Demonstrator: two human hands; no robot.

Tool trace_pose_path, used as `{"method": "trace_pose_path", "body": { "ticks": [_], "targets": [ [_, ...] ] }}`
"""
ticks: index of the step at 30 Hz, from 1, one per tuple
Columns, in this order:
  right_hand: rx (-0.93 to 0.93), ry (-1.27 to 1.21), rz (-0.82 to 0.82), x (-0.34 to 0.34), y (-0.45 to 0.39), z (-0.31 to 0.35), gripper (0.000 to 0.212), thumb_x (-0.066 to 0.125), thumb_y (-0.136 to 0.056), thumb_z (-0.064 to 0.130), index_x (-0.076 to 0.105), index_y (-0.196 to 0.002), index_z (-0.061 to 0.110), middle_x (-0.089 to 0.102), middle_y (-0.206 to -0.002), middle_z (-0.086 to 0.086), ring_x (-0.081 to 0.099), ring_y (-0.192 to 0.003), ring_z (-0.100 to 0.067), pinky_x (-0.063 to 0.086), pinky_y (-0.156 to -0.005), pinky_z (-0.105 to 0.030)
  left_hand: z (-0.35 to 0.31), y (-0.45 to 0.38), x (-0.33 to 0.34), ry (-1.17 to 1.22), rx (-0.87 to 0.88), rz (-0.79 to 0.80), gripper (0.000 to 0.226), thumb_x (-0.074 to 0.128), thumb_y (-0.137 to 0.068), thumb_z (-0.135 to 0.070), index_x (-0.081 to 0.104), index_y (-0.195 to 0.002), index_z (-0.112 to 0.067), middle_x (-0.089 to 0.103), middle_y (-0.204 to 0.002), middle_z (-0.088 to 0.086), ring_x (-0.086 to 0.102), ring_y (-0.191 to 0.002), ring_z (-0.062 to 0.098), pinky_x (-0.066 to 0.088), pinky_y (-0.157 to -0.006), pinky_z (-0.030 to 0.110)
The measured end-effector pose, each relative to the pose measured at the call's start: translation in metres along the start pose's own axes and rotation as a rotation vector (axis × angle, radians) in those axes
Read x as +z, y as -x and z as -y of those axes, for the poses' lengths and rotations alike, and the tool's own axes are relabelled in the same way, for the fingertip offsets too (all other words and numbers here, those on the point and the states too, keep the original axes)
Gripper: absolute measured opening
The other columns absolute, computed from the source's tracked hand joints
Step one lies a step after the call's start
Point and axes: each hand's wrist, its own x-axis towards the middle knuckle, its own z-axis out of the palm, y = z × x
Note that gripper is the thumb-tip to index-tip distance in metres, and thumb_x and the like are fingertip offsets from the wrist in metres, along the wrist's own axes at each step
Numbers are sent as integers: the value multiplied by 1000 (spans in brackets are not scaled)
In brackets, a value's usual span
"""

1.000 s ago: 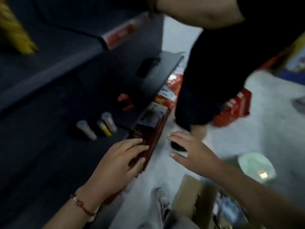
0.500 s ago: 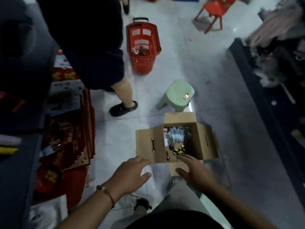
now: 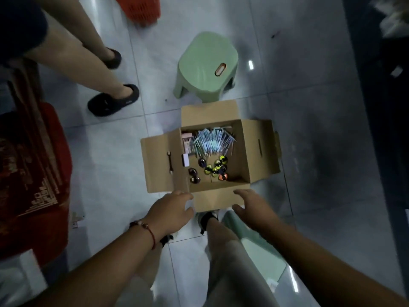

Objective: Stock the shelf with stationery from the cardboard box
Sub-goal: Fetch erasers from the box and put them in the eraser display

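Observation:
An open cardboard box (image 3: 256, 149) stands on the tiled floor in front of me, its flaps folded out. Inside lie a bundle of pale blue packaged pens (image 3: 212, 141), several small round shiny items (image 3: 215, 168) and a small pink packet (image 3: 187, 141). My left hand (image 3: 169, 212), with a red bracelet at the wrist, hovers at the box's near left corner with fingers relaxed and nothing in it. My right hand (image 3: 254, 207) hovers at the near right flap, fingers spread, holding nothing.
A green plastic stool (image 3: 205, 67) stands just beyond the box. Another person's legs in dark slippers (image 3: 112, 103) stand at the upper left. Red packaged goods (image 3: 33, 173) are stacked on the left. A red basket (image 3: 139, 9) sits at the top. Dark shelving (image 3: 380, 129) runs along the right.
My view has swung from the dark shelf on the left down onto the box. Both hands left the red goods and came down to the box's near edge.

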Motion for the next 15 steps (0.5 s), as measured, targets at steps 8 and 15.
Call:
{"method": "trace_pose_path", "body": {
  "ticks": [8,15],
  "targets": [
    [65,-62,47,79,-211,-98,40,56,-94,33,52,-133,26,57,-126,0,58,-113,-22,49,-92,-35,28,-247,108,-201,18,25,33,50,-93,-34,57,-121,-20,55,-122,2,56,-111,24,48,-89,35],
    [119,-319,-28,185,-401,-159,30,61,-87,36,62,-114,24,67,-112,-3,63,-102,-25,51,-91,-43,86,-440,222,-476,76,-136,52,58,-88,-27,42,-138,-21,44,-133,10,52,-108,29,47,-81,40]
  ]
}}
